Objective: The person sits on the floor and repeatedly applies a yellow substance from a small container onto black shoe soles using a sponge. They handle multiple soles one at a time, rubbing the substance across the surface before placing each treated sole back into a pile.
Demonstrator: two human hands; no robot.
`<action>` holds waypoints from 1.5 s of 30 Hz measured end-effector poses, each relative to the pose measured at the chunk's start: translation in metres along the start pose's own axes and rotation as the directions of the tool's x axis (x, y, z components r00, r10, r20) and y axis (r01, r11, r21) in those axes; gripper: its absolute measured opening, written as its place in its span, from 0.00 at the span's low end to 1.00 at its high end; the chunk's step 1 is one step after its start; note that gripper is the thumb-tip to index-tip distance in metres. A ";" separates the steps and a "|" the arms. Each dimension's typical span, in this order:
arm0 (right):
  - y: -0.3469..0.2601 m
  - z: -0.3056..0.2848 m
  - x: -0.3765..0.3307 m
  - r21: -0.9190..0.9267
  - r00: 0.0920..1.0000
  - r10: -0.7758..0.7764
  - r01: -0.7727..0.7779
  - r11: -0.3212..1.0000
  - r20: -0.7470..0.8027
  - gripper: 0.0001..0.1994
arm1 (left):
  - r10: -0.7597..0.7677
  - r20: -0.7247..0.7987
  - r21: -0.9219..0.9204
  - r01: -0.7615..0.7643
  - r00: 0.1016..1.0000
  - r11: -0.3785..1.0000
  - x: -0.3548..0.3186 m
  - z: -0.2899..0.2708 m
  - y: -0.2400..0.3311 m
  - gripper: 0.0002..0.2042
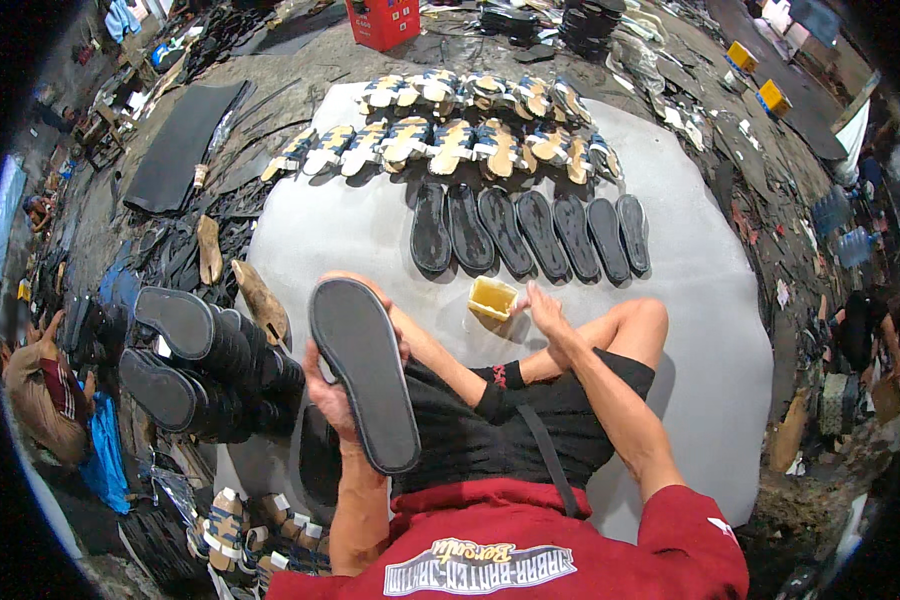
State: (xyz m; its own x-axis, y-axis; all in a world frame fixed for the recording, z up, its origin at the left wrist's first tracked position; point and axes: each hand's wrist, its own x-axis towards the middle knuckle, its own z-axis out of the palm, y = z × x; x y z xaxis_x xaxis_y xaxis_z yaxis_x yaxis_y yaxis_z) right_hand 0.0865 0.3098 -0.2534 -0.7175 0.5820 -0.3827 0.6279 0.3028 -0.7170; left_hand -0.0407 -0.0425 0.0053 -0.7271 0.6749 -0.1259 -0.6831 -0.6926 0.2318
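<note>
My left hand point(332, 402) grips a black shoe sole point(366, 375) by its edges, thumb on one side and fingertips on the other. Its dark grey face is turned up, and it stands above my lap. At the right rim of a small yellow tub point(492, 300) is my right hand point(547, 316), its fingers drawn together; whatever they hold is too small to make out. Yellowish stuff coats the tub's inside. Beyond it, several black soles point(505, 232) lie in a row on the pale sheet, their upper faces looking wet in patches.
Two rows of strapped sandals point(410, 140) stand at the sheet's far end. Stacked black soles point(195, 350) rise at my left, near wooden shoe lasts point(260, 298). More sandals point(228, 530) lie lower left. Scraps surround the pale sheet point(705, 330); another person point(50, 400) sits far left.
</note>
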 end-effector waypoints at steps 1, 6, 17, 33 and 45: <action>0.001 0.007 -0.008 0.082 1.000 -0.025 0.025 0.996 -0.008 0.42 | -0.067 -0.001 -0.039 0.067 0.998 0.997 -0.003 -0.004 -0.002 0.40; -0.092 -0.035 -0.051 0.532 0.998 0.048 -0.063 0.844 0.042 0.39 | -0.023 -0.140 0.031 0.028 0.990 0.999 -0.012 -0.019 -0.003 0.40; -0.090 -0.035 -0.070 0.636 0.987 0.019 -0.118 0.763 0.160 0.40 | -0.060 -0.072 -0.014 0.059 0.996 0.998 0.001 -0.020 -0.011 0.40; -0.270 0.001 -0.214 0.077 0.794 -0.607 0.608 0.791 -0.038 0.35 | 0.170 -0.158 0.602 -0.042 0.973 0.797 -0.024 0.015 -0.057 0.32; -0.275 -0.011 -0.218 -0.076 0.790 -0.613 0.611 0.788 -0.010 0.35 | 0.088 -0.098 0.567 -0.018 0.991 0.823 -0.034 0.012 -0.060 0.32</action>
State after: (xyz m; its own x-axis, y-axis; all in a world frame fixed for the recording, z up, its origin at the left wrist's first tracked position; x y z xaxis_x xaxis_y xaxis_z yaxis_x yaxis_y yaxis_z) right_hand 0.0734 0.1073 0.0338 -0.9489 0.2814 0.1430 0.0795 0.6514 -0.7546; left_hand 0.0258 -0.0205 0.0070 -0.7878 0.5830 -0.1985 -0.5105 -0.4378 0.7401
